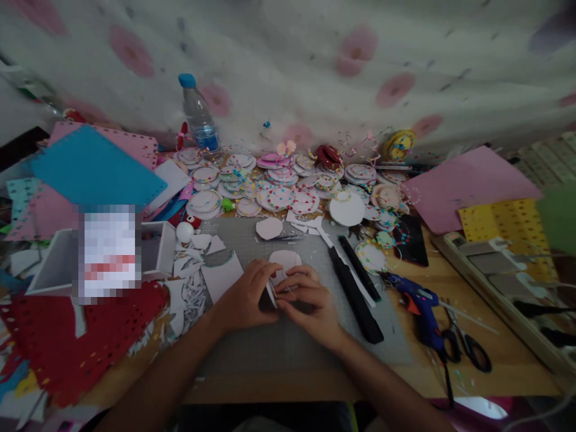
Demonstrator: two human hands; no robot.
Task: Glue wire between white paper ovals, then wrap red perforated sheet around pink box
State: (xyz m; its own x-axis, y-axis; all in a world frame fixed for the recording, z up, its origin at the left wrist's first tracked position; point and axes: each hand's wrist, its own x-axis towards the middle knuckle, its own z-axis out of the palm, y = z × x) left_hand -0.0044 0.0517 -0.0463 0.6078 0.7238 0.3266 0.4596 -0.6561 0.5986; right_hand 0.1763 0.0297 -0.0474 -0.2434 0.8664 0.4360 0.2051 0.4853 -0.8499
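While the left hand (247,295) pinches a thin white piece (271,293) from nine o'clock above the grey mat (279,354), the right hand (311,305) meets it from three, grip unclear; probably light, stiffish and easily creased, it seems best held by its edges.

1 btl (198,117), 1 glue gun (425,313), 1 scissors (459,330), 1 pwr strip (504,303), 1+ held wht pc (271,293).
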